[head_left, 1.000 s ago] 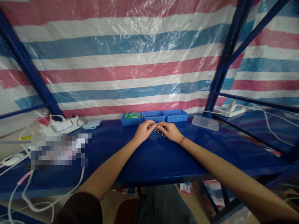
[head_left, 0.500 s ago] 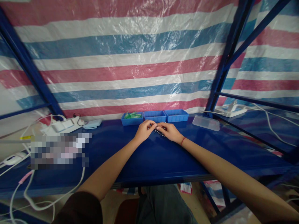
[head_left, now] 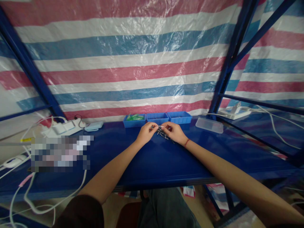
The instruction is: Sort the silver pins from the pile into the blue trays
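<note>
A thin, shiny metal pin [head_left: 161, 126], perhaps a screw, spans the gap between my two hands just above the table. My left hand [head_left: 145, 133] pinches its left end between thumb and forefinger. The fingers of my right hand [head_left: 176, 133] are closed on its right end. Under and between the hands lies a loose pile of small dark metal screws [head_left: 162, 133], partly covered by my right fingers. Behind the hands stand three blue bins in a row: the left bin [head_left: 129, 124] has green-and-white packets, while the contents of the middle bin [head_left: 157, 120] and right bin [head_left: 180, 120] are hard to make out.
The blue table [head_left: 147, 164] carries a clear plastic lid [head_left: 209, 125] on the right. At the left are a power strip [head_left: 64, 127], a light-blue case [head_left: 94, 126], white cables and a blurred-out patch. Blue frame posts [head_left: 228, 69] and a striped tarp stand behind.
My right hand has drawn slightly right, away from my left, so the thin metal pin shows between them. More of the screw pile is uncovered. My left hand has barely moved.
</note>
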### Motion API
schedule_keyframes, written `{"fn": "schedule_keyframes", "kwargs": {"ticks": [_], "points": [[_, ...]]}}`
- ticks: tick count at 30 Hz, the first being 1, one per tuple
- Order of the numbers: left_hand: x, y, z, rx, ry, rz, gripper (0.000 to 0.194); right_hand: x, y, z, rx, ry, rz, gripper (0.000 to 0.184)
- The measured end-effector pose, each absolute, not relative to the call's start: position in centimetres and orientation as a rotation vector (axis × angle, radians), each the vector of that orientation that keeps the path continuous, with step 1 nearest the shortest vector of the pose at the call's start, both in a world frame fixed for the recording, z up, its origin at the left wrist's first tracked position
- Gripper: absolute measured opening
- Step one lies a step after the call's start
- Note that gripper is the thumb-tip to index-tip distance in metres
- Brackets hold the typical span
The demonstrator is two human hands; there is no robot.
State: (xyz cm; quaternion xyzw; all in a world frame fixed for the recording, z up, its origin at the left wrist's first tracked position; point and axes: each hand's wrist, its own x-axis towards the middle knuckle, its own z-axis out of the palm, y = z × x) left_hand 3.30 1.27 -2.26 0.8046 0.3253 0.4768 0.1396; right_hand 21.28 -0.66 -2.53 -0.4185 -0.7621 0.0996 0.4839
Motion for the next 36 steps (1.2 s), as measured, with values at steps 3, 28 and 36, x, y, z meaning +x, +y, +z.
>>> {"fn": "schedule_keyframes", "kwargs": {"ticks": [3,28,36], "points": [[3.2,1.5,-2.5,2.362,0.938,1.352,0.011,21.3,-0.8,-2.4,-1.012,-1.836,0.233,0.022],[2.5,2.1,-4.1,2.746,1.273,1.007,0.020,30.1,3.8,-2.2,-1.668,-1.345,-0.212,0.044],[2.6,1.9,-3.8,2.804,1.337,0.925,0.018,26.4,2.4,-1.9,-1.490,-1.655,-0.102,0.031]]}}
